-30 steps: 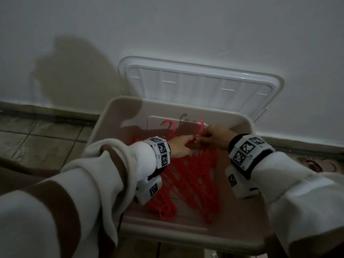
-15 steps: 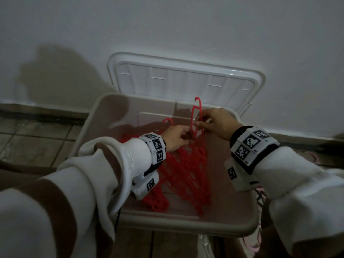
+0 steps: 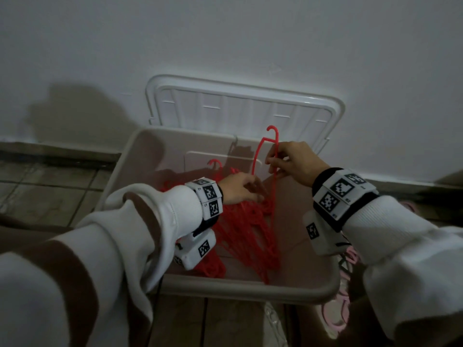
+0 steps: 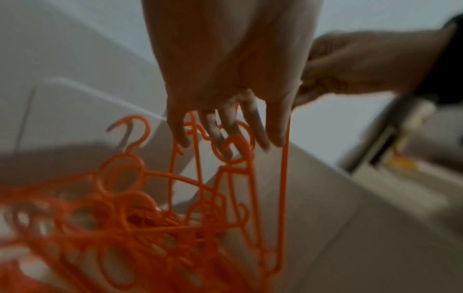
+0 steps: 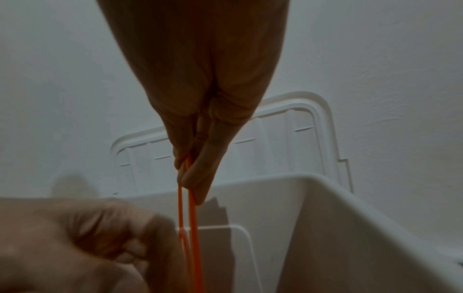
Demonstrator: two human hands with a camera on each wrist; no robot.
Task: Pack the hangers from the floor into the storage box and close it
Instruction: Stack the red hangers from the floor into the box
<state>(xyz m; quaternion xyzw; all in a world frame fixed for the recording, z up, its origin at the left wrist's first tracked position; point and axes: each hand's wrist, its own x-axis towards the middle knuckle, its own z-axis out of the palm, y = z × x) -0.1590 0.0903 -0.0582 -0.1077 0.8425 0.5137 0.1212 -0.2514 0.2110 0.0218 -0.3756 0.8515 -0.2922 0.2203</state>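
Note:
A beige storage box (image 3: 250, 289) stands on the floor with its white lid (image 3: 238, 108) tipped open against the wall. A tangled pile of red hangers (image 3: 245, 234) lies inside. My right hand (image 3: 278, 164) pinches one red hanger (image 3: 276, 139) and holds it upright, its hook above the box's back rim. The right wrist view shows the thumb and fingers (image 5: 200, 178) pinching its two thin bars (image 5: 192, 228). My left hand (image 3: 240, 189) is down on the pile, fingers (image 4: 275, 128) curled in among the hooks and bars of the hangers (image 4: 150, 228).
Pink hangers (image 3: 348, 261) lie on the floor just right of the box, partly behind my right sleeve. The wall is close behind the lid. Tiled floor (image 3: 50, 191) stretches to the left of the box.
My right hand has risen, drawing one red hanger up out of the pile until its hook stands above the back rim. The left hand has stayed on the pile.

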